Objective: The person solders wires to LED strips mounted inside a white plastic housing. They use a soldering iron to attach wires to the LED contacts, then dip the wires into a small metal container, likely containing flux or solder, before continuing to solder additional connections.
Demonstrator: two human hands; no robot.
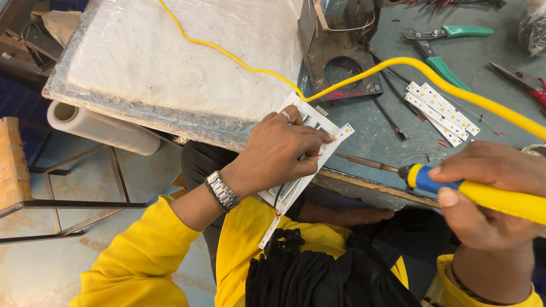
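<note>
So we've got the left hand point(282, 150) clamped down on a white LED strip point(335, 142) that lies across a white rectangular frame piece point(307, 116), fingers pressing it flat at the near edge of the grey-green worktop point(483, 57), with the lower end of the strip hanging out over the lap. The right hand point(489, 190) is wrapped around a yellow and blue soldering iron point(432, 181), its thin metal tip pointing left toward the strip but not quite touching it as far as we can tell. The iron's fat yellow cable point(455, 88) loops right over the middle of the worktop, crossing above the strip. Stuff around: a little pile of spare LED strips point(441, 111) just past the cable, green-handled pliers point(449, 34) further back, a red-handled tool point(526, 82) at the right edge that's cut off, a rusty metal stand point(338, 57) with a round hole in it, and a big plastic-wrapped white panel point(182, 57) taking up the left side, with a thin yellow wire point(222, 51) snaking over it. A roll of clear film point(99, 128) sits under the panel's edge. Thin black and red leads run under the left palm, but where they join the strip is hidden by the fingers. Some black cloth point(318, 273) bunches at the bottom, can't make out what it is.
</note>
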